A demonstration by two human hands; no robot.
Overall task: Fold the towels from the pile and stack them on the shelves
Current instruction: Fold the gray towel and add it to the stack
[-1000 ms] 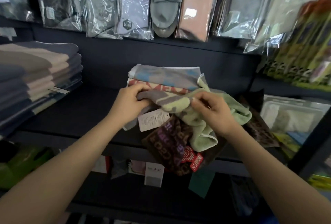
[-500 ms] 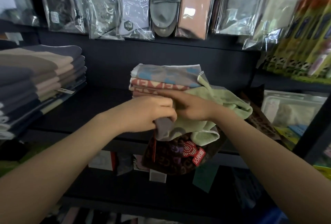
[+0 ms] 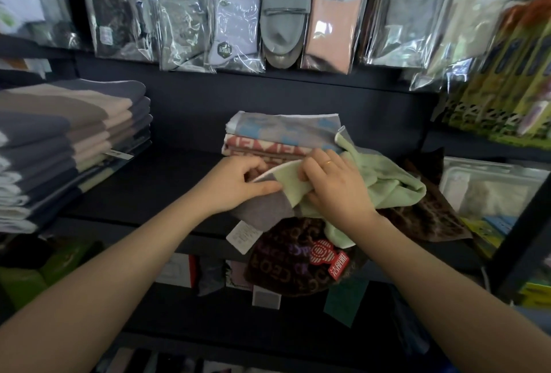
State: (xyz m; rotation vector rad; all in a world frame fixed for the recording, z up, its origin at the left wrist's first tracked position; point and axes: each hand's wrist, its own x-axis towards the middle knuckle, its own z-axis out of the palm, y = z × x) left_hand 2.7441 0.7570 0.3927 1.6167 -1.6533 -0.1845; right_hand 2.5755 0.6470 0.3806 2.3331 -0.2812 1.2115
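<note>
head view: my left hand (image 3: 235,186) and right hand (image 3: 335,190) both pinch the green-grey towel (image 3: 384,184) at the shelf (image 3: 143,193) front edge, beside the folded stack (image 3: 283,137).

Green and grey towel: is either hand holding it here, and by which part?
Both. The left hand and right hand pinch the green and grey towel along its white-trimmed upper edge, side by side, at the front of the shelf.
</note>
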